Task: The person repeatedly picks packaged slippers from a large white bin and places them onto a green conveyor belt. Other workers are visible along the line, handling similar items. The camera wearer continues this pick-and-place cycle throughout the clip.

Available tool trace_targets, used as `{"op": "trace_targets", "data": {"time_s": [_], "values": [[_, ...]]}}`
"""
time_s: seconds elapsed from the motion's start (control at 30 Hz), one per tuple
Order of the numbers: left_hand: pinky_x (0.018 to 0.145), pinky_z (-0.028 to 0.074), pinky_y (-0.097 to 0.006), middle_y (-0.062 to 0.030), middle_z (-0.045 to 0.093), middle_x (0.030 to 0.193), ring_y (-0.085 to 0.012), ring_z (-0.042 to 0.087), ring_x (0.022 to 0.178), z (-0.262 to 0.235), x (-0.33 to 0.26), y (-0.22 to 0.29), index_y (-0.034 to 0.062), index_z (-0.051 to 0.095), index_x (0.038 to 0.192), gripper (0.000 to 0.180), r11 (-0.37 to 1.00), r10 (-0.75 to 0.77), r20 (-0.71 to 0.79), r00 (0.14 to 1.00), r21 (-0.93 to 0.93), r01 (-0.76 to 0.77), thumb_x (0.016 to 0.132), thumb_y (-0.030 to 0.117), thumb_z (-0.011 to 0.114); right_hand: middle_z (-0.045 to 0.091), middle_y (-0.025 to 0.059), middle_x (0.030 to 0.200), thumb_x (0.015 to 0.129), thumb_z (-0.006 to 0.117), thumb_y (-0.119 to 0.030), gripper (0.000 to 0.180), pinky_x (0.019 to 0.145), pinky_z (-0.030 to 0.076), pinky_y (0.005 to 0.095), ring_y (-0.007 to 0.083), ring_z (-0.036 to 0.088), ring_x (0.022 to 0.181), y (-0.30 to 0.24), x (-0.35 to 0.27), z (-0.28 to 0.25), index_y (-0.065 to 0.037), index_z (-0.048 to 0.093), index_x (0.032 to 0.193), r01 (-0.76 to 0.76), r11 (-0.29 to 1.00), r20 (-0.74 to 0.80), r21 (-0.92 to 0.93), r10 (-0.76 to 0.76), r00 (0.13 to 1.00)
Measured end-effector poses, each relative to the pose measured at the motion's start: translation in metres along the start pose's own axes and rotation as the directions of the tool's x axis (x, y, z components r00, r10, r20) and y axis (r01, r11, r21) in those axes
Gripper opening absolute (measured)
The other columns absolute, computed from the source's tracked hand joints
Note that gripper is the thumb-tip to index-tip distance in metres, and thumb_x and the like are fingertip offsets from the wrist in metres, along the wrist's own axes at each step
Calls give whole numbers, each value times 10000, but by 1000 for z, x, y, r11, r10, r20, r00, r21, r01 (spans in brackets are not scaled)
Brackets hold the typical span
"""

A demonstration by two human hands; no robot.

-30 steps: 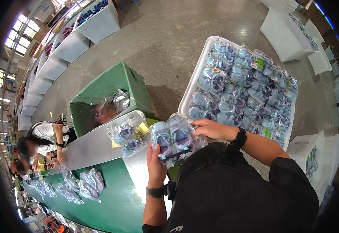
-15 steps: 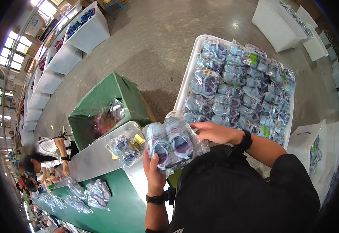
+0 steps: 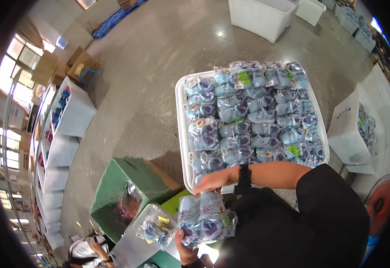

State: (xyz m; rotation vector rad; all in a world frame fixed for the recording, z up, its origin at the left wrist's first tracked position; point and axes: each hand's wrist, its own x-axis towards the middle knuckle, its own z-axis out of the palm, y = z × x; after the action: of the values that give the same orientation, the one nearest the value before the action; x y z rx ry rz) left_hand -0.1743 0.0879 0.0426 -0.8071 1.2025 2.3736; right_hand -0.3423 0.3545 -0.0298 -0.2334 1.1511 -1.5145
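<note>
A clear plastic bag with a pair of light blue and purple children's shoes [image 3: 205, 215] is between my hands, close to my body. My left hand [image 3: 186, 251] grips its lower left edge, thumb on top. At the toe end, my right hand [image 3: 218, 179] has its fingers pressed together on the upper edge of the bag. Just beyond my hands stands a large white bin [image 3: 182, 129], filled with rows of similar bagged shoes [image 3: 262, 105]. Left of the held bag, another bagged pair with yellow tags [image 3: 157, 228] lies on the end of the work table.
A green-lined box [image 3: 114, 187] holding crumpled plastic stands left of the table. White bins of shoes [image 3: 76, 109] line the far left. More white bins [image 3: 262, 18] stand ahead and at right [image 3: 349, 129]. A co-worker [image 3: 85, 250] is at lower left.
The view has swung right toward the white bin. Both hands still hold the bagged shoes, and my right hand has shifted from the bag's right side to its toe end.
</note>
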Motion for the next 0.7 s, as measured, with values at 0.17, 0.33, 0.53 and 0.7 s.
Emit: {"op": "trace_targets", "data": {"time_s": [0.17, 0.33, 0.53, 0.7], "values": [[1026, 457, -436, -160, 611, 1302, -295, 600, 1171, 36, 24, -5, -28, 484, 1393, 612, 1000, 8, 32, 999, 3, -8, 961, 400, 559, 706, 92, 1044, 910, 722, -401, 474, 789, 532, 307, 149, 643, 976, 13, 11, -31, 28, 712, 1111, 120, 990, 13, -70, -120, 993], [1008, 455, -432, -120, 638, 1207, -264, 557, 1202, 27, 37, -7, 21, 458, 1427, 553, 977, 76, -73, 994, 202, -60, 1001, 366, 534, 704, 46, 1039, 888, 746, -362, 400, 779, 498, 281, 121, 614, 938, -7, -21, -119, -31, 735, 1113, 238, 946, -198, -219, -282, 939], [988, 453, -425, -163, 579, 1326, -267, 576, 1153, -31, 7, -17, 59, 438, 1462, 499, 978, 16, -283, 959, 206, 45, 1043, 322, 496, 673, 16, 933, 880, 735, -270, 314, 733, 472, 274, 95, 587, 842, -23, -68, -254, -13, 725, 1061, 368, 919, -715, -142, -353, 604], [971, 452, -429, -181, 560, 1330, -285, 561, 1120, -43, -38, -32, 47, 428, 1469, 524, 969, 2, -495, 869, 216, 121, 1029, 315, 519, 644, 31, 991, 860, 741, -168, 385, 767, 479, 303, 135, 595, 877, -11, -66, -332, 8, 614, 1178, 683, 654, -913, -326, -406, -47]]}}
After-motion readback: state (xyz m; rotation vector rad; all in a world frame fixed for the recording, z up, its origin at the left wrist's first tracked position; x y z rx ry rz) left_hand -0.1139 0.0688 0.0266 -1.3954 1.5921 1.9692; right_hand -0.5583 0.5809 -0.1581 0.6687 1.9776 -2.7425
